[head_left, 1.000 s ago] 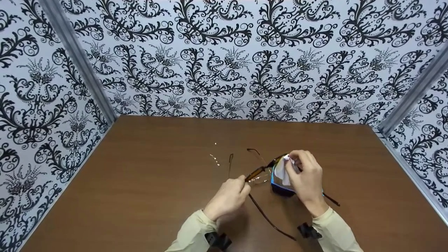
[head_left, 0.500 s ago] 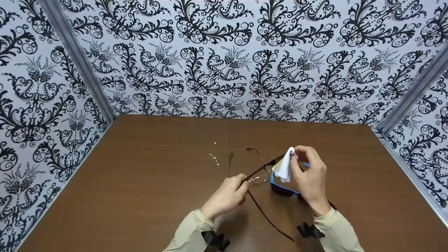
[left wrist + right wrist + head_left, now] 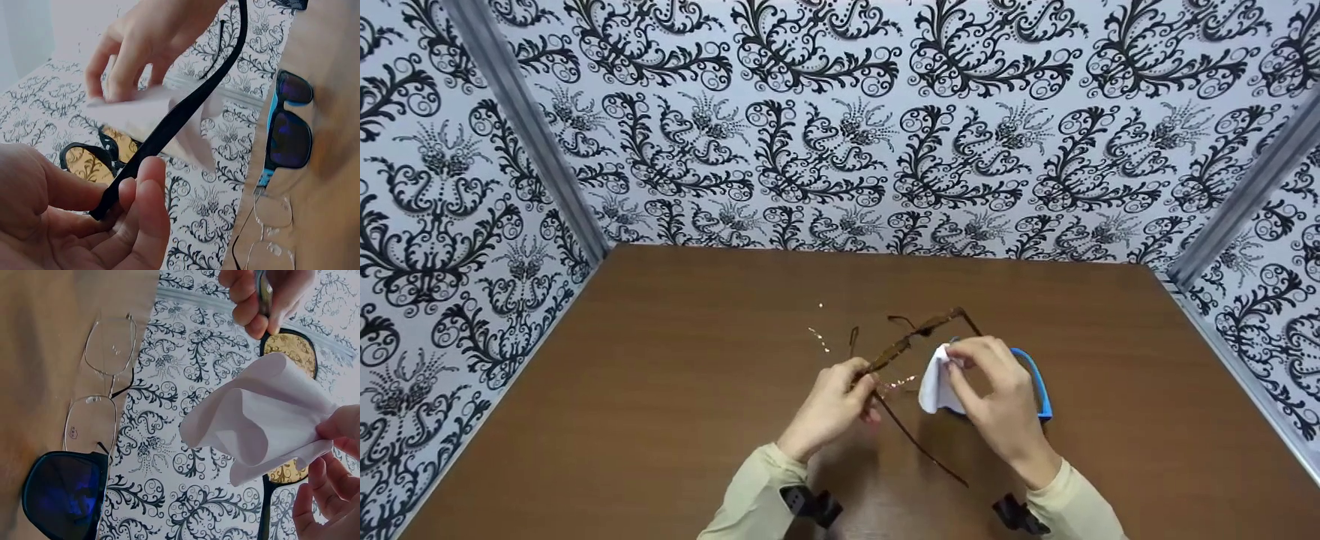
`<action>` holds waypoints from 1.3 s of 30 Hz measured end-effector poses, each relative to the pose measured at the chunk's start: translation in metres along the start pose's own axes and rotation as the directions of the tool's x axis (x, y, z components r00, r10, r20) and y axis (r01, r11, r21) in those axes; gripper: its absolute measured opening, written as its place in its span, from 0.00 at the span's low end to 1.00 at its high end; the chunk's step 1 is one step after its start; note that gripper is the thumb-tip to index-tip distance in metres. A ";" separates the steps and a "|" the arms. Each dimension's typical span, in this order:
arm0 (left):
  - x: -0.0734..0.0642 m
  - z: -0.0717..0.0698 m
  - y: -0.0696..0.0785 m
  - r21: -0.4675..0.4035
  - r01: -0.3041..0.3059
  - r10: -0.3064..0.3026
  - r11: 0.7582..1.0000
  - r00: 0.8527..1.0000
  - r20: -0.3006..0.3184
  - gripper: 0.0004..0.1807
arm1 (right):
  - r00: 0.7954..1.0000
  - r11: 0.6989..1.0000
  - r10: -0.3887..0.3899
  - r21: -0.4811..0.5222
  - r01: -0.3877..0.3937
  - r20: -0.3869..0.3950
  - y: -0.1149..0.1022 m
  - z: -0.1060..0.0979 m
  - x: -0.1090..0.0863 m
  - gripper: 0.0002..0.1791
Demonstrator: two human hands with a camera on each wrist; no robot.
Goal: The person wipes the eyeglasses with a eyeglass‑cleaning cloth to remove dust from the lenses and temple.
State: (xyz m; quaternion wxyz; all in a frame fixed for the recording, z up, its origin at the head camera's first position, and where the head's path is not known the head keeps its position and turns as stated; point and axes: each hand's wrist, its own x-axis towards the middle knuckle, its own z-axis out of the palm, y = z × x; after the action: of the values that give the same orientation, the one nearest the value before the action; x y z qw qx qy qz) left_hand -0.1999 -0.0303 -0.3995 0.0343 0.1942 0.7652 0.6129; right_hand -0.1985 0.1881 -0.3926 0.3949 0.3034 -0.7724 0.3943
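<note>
My left hand [image 3: 826, 409] grips dark-framed glasses [image 3: 894, 350] near one hinge, thumb and fingers around the temple's end. Their yellow-tinted lenses [image 3: 289, 347] show in the right wrist view, and one temple hangs down toward me. Between thumb and fingertips, my right hand [image 3: 999, 394] pinches a white cloth [image 3: 934, 384], which drapes loosely. Seen from the right wrist, the cloth [image 3: 253, 413] overlaps the lens area and hides part of it. Both hands are raised over the brown table [image 3: 697, 360].
Blue-and-black sunglasses [image 3: 291, 138] lie on the table, partly behind my right hand in the head view. Beside them are thin wire-rimmed glasses [image 3: 112, 378]. Patterned black-and-white walls [image 3: 840, 150] enclose the table at the back and sides.
The held glasses have shifted left and turned, so their front shows more fully. My right hand has moved the cloth left and lower, uncovering the far lens in the head view.
</note>
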 end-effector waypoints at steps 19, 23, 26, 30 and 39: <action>-0.001 -0.050 -0.011 0.054 0.098 -0.094 0.994 0.993 -0.064 0.07 | 0.993 0.993 0.112 0.023 -0.112 -0.033 0.012 -0.062 0.014 0.16; -0.002 -0.057 -0.011 0.006 0.134 -0.134 0.991 0.990 -0.053 0.07 | 0.989 0.989 0.144 0.025 -0.145 0.036 0.020 -0.063 0.008 0.16; -0.003 -0.058 -0.010 -0.043 0.150 -0.151 0.988 0.988 -0.021 0.08 | 0.977 0.979 0.184 0.072 -0.192 0.108 0.025 -0.057 -0.002 0.16; -0.006 -0.055 -0.008 -0.088 0.162 -0.161 0.983 0.987 0.026 0.08 | 0.940 0.937 0.277 0.159 -0.310 0.199 0.025 -0.047 -0.015 0.14; -0.010 -0.050 -0.008 -0.118 0.190 -0.183 0.975 0.981 0.071 0.08 | 0.896 0.897 0.358 0.171 -0.408 0.261 0.022 -0.028 -0.018 0.13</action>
State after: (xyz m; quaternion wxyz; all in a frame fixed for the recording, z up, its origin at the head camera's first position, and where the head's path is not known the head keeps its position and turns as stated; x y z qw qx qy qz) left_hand -0.2072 -0.0810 -0.3968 0.1267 0.1373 0.7388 0.6475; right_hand -0.1962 0.2258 -0.4052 0.1835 0.2285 -0.8077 0.5116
